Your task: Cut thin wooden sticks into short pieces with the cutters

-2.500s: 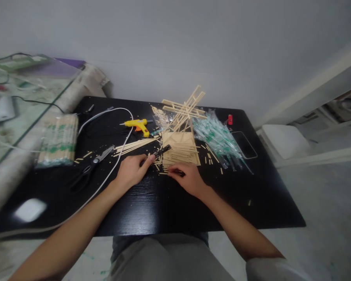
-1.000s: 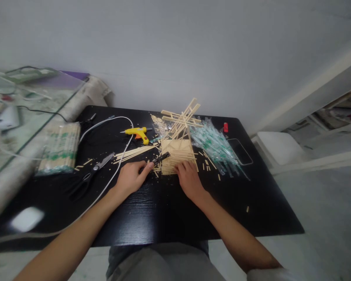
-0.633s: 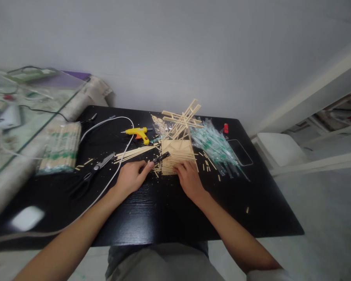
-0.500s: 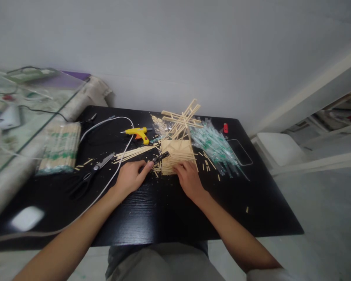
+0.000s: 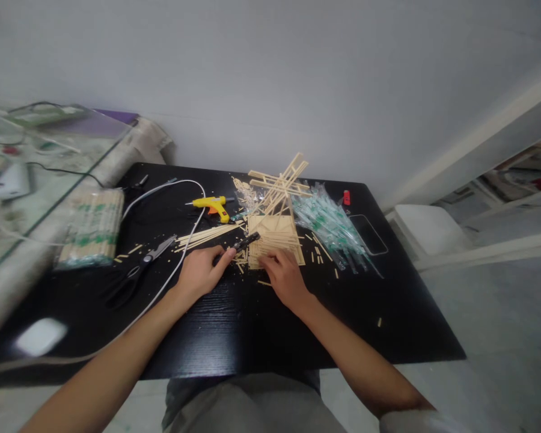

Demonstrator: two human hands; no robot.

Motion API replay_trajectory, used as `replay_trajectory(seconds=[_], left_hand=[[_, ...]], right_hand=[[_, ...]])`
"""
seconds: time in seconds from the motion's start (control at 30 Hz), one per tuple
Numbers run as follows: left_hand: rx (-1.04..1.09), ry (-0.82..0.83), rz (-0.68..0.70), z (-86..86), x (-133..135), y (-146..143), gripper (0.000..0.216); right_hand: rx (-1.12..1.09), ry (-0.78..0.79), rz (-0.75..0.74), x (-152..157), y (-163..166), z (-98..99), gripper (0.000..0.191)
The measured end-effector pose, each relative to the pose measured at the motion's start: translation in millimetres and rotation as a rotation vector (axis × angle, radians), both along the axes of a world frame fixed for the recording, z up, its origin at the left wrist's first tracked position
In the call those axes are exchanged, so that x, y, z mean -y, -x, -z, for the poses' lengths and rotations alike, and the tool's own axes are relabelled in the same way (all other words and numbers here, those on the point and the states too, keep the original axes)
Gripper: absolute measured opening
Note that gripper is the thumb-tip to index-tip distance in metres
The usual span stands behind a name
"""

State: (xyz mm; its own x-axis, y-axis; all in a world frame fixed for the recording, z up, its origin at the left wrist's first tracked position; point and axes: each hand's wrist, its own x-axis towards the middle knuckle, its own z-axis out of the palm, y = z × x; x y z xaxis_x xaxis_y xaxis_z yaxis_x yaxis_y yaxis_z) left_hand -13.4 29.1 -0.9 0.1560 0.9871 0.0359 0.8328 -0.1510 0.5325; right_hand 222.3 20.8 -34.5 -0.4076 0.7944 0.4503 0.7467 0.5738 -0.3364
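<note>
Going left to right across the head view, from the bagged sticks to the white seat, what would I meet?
Bagged sticks, scissors, left hand, black tool, right hand, green-printed plastic wrappers, dark flat rectangle, white seat.

Phone (image 5: 368,234) on black table (image 5: 342,331), white stool (image 5: 433,230) beside.

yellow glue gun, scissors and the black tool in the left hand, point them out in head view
Yellow glue gun (image 5: 210,202), head view: on its yellow body.
Scissors (image 5: 147,259), head view: on the pivot area.
Black tool (image 5: 247,242), head view: on its exposed length.
</note>
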Motion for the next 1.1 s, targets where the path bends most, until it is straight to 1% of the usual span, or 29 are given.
replay_trajectory(seconds=[0.17, 0.23, 0.3, 0.37, 0.4, 0.43, 0.47, 0.53, 0.63, 0.7, 0.77, 0.93, 1.1], left_hand=[[0.001, -0.004, 0.009, 0.4, -0.5, 0.2, 0.056], [0.001, -0.003, 0.008, 0.4, -0.6, 0.4, 0.056], [0.006, 0.001, 0.005, 0.1, -0.5, 0.6, 0.056], [0.014, 0.006, 0.001, -0.3, -0.4, 0.9, 0.056], [0.017, 0.009, 0.000, -0.4, -0.3, 0.9, 0.056], [0.019, 0.014, 0.002, -0.3, -0.3, 1.0, 0.056], [0.020, 0.019, 0.004, -0.2, -0.4, 1.0, 0.056], [0.022, 0.032, 0.006, 0.5, -0.5, 0.8, 0.057], [0.017, 0.043, 0.005, 1.2, -0.4, 0.1, 0.057], [0.012, 0.043, 0.007, 1.1, -0.2, -0.3, 0.057], [0.017, 0.039, 0.012, 0.8, 0.0, -0.1, 0.057], [0.013, -0.008, -0.011, 0.6, -1.5, 3.6, 0.056], [-0.003, -0.033, -0.039, -0.7, -2.7, 4.9, 0.056]], right_hand=[[-0.017, 0.022, 0.014, -1.8, -0.2, 4.9, 0.019], [-0.051, 0.021, 0.018, -1.6, -1.3, 3.7, 0.018], [-0.097, 0.042, -0.010, -0.7, -4.9, -1.4, 0.015], [-0.109, 0.128, -0.111, 0.4, -11.5, -9.9, 0.008], [-0.077, 0.190, -0.184, 0.9, -15.6, -14.7, 0.002], [-0.041, 0.260, -0.243, 1.3, -19.8, -19.6, 0.005], [-0.008, 0.329, -0.262, 1.7, -23.8, -24.1, 0.008], [0.076, 0.414, -0.239, 2.6, -29.6, -31.1, 0.010], [0.162, 0.457, -0.221, 5.4, -30.7, -34.8, 0.009], [0.204, 0.432, -0.216, 7.7, -27.7, -33.3, 0.008], [0.229, 0.375, -0.194, 8.8, -24.2, -30.1, 0.007], [0.164, 0.199, -0.080, 2.6, -19.0, -20.3, 0.007], [0.154, 0.099, -0.017, -6.7, -16.7, -9.9, 0.009]])
